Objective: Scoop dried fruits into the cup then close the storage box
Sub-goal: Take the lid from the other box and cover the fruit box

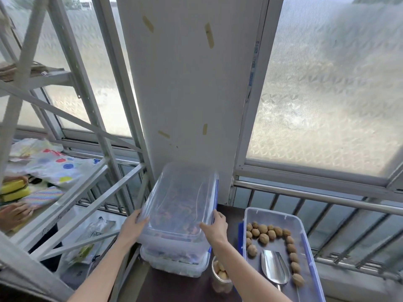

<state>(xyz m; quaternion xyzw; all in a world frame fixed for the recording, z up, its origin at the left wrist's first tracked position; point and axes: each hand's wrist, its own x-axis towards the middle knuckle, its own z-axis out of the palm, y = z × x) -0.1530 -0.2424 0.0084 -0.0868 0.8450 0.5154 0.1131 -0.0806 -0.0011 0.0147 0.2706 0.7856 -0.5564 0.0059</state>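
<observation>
Two hands are being used on one lid (181,201): the left hand (133,227) is gripping its near-left corner at about 8 o'clock, the right hand (214,225) its near-right corner at about 4 o'clock. The lid is being held tilted, its long axis running from 6 towards 12 o'clock, far edge raised, over a box (174,265) of dark dried fruit directly beneath. Judged from this, the lid is being lowered and squared over the rim. At 3 o'clock a second box (305,227) is lying open, with walnuts (265,233) and a metal scoop (275,269) inside. A cup (221,277), already holding nuts, is standing between the boxes.
</observation>
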